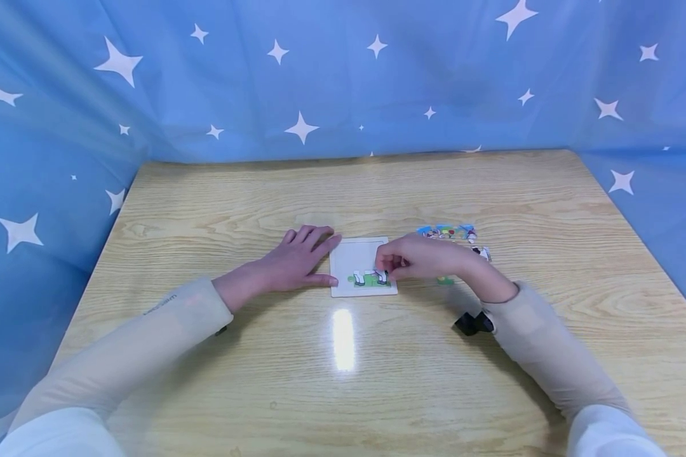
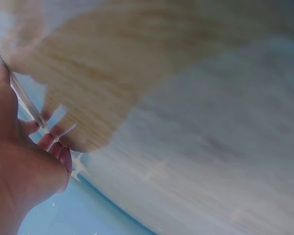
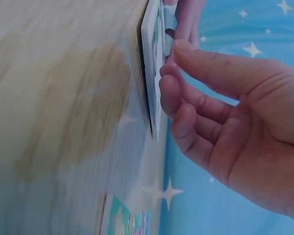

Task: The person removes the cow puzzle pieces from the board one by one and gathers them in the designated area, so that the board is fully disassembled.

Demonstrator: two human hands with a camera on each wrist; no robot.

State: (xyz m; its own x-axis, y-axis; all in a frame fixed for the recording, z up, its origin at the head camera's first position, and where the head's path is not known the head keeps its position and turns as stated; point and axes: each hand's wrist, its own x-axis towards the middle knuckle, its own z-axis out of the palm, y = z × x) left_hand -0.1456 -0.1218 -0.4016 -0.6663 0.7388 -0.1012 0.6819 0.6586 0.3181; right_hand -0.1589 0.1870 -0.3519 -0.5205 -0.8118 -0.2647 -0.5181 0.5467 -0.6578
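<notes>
A white puzzle tray lies on the table with a strip of green and white jigsaw pieces along its near side. My left hand rests at the tray's left edge, thumb and forefinger spread against it. In the left wrist view the left hand touches the tray's thin edge. Over the right part of the tray, my right hand pinches a jigsaw piece between thumb and forefinger. In the right wrist view, the right hand largely hides the piece's face; the other fingers curl loosely.
Several loose colourful jigsaw pieces lie right of the tray, partly behind the right hand and forearm. A black object shows at the right sleeve's cuff. A blue curtain with white stars hangs behind the wooden table.
</notes>
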